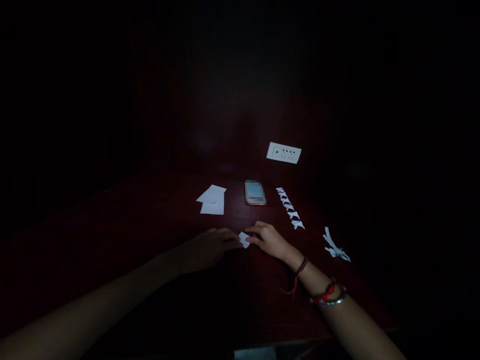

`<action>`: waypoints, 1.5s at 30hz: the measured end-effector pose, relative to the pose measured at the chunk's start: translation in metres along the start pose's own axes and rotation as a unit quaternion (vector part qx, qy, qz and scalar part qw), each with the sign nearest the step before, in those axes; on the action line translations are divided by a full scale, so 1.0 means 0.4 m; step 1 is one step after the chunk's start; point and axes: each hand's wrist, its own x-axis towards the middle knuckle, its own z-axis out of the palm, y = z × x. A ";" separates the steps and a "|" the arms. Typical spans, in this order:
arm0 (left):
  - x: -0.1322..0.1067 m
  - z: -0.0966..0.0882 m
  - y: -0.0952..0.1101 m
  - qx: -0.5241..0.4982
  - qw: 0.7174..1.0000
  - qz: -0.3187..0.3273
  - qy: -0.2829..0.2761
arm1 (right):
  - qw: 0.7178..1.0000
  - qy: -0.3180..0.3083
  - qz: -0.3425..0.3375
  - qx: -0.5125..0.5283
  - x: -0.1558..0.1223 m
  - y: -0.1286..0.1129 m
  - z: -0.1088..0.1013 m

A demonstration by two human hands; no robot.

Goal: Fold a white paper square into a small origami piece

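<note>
Between my two hands is a small folded piece of white paper, just above or on the dark red table. My left hand, with a ring on one finger, pinches its left side. From the other side, the thumb and fingers of my right hand grip its right edge. Beyond my left hand lie overlapping white paper sheets. To the right of my right hand, several small folded paper pieces form a slanting row.
A phone-like object with a blurred screen lies at the table's back. White paper strips are heaped at the right. A white wall socket sits behind. Much of the room is dark. Something pale shows below the front edge.
</note>
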 end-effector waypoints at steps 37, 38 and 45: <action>-0.001 -0.062 -0.022 -0.081 0.996 -0.035 -0.015 | 0.999 -0.029 -0.043 -0.001 -0.002 -0.048 -0.025; 0.000 -0.061 -0.022 -0.078 0.996 -0.039 -0.011 | 0.998 -0.031 -0.046 -0.011 -0.003 -0.049 -0.026; 0.008 -0.075 -0.016 -0.067 0.996 -0.050 -0.025 | 0.995 -0.038 -0.069 -0.057 -0.003 -0.056 -0.028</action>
